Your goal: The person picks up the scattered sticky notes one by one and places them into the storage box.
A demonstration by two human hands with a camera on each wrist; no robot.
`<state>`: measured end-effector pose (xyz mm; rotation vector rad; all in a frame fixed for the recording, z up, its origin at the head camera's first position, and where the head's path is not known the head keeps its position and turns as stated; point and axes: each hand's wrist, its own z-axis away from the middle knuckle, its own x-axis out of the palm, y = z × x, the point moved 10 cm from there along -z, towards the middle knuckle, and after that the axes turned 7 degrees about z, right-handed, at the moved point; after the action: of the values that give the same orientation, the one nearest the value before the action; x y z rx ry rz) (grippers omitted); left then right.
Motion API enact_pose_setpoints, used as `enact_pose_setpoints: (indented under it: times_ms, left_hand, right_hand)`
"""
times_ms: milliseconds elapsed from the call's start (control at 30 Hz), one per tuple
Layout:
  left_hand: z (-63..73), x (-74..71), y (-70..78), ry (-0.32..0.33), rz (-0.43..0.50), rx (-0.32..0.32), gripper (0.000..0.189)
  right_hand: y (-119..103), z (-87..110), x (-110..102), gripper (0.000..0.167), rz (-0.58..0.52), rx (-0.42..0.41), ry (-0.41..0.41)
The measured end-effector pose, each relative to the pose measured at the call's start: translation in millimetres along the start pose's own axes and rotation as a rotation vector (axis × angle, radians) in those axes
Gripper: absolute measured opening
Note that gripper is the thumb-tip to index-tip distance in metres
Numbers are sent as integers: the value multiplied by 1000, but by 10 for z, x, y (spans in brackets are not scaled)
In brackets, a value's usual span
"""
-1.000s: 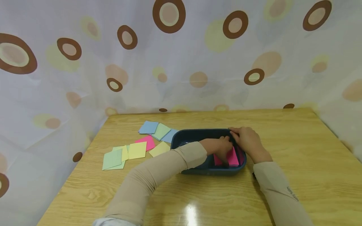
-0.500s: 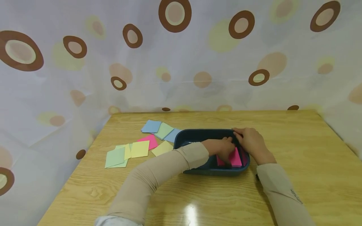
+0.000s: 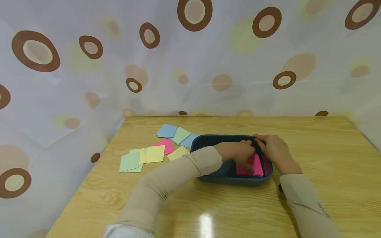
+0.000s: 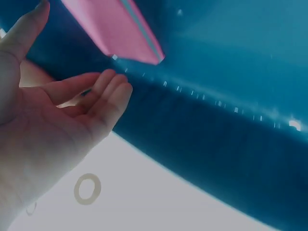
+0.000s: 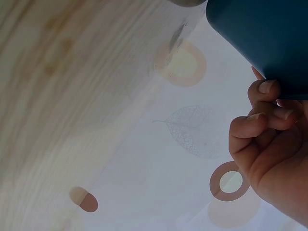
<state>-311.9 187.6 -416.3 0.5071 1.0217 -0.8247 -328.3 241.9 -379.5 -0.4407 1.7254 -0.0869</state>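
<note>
A dark blue plastic bin (image 3: 230,180) stands on the table with a stack of pink sticky notes (image 3: 258,165) at its right end. My left hand (image 3: 238,151) reaches into the bin above the notes, thumb and fingers spread apart. In the left wrist view nothing lies between the fingers of that left hand (image 4: 72,106), and the pink stack (image 4: 120,31) shows beyond them. At the bin's far right corner, my right hand (image 3: 276,152) grips the rim. Its curled fingers (image 5: 267,89) show against the outer wall in the right wrist view.
Left of the bin lie loose sticky notes: green (image 3: 130,161), yellow (image 3: 155,154), pink (image 3: 167,146) and blue (image 3: 167,130). One blue note (image 3: 189,140) reaches to the bin's left edge. A patterned sheet (image 3: 202,96) hangs behind the wooden table (image 3: 324,148).
My left thumb has lifted and spread away from the fingers, uncovering more of the pink stack. The right hand stays on the rim. The whole head view has shifted, so everything appears further right.
</note>
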Motion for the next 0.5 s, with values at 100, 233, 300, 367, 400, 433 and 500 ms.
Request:
enact_pose_setpoints:
  times_ms: [100,233,300,367,400,433,500]
  left_hand:
    - [86,-15,-49,-20,37,25,68]
    - [281,-45,-130,-35,147,80,65]
    - [440,-114,-186,-1,214,119,61]
    - [633,-227,-272,67,272,157,58]
    - [744,-293,-333,111,294,173,56]
    - [862,-353,-411,152,332,184,53]
    - [1108,-461,-614,235,376,176,49]
  right_hand:
    - [-13,-10,26,34,-4,-3,-10]
    - [-40,-20,54,34,-13,-7,-15]
    - [-50,-22,56,34,-14,-9,-12]
    - [-52,-21,57,35,-10,-15,-10]
    - [-48,-23,54,35,-6,-18,-7]
    - [-42,-25,54,35,-5,-21,-7]
    - [-32,-26,49,35,-4,-26,-2]
